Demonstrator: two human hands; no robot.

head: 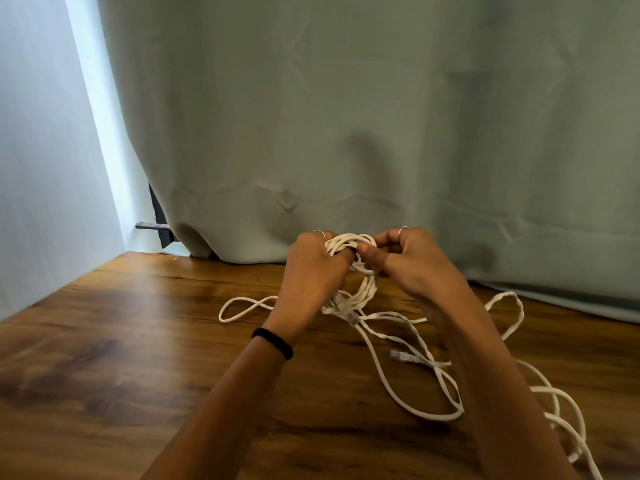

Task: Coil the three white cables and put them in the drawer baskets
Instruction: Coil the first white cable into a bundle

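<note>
We find both hands raised just above the wooden table point(145, 341), slightly right of centre frame, working one coil point(349, 244) of white cable. The left hand point(313, 268) has its fingers curled round the coil's left side and grips the bundled turns. The right hand point(410, 261) pinches the coil's right side between thumb and curled fingers. A connector end point(348, 311) hangs down from the coil beneath the left hand.

The rest of the white cable point(408, 389) lies loose on the table at lower right, in crossing loops that run toward the bottom right corner. A second connector point(401, 356) rests among them. We cannot tell how many separate cables make up this tangle. No drawer or basket is in view. A grey-green curtain point(346, 116) hangs close behind the hands.

Risks we note from this position:

- The loose runs cross one another several times. If the trailing length is pulled in without being separated, we judge it may drag a neighbouring loop along or draw a knot tight.
- The coil is held only by finger pressure at two sides. Releasing either grip to fetch more cable could let the turns spring apart.
- The dangling connector may catch on a loop below as the coil turns.
- Cable near the table's lower right edge could slide off if tugged.
</note>
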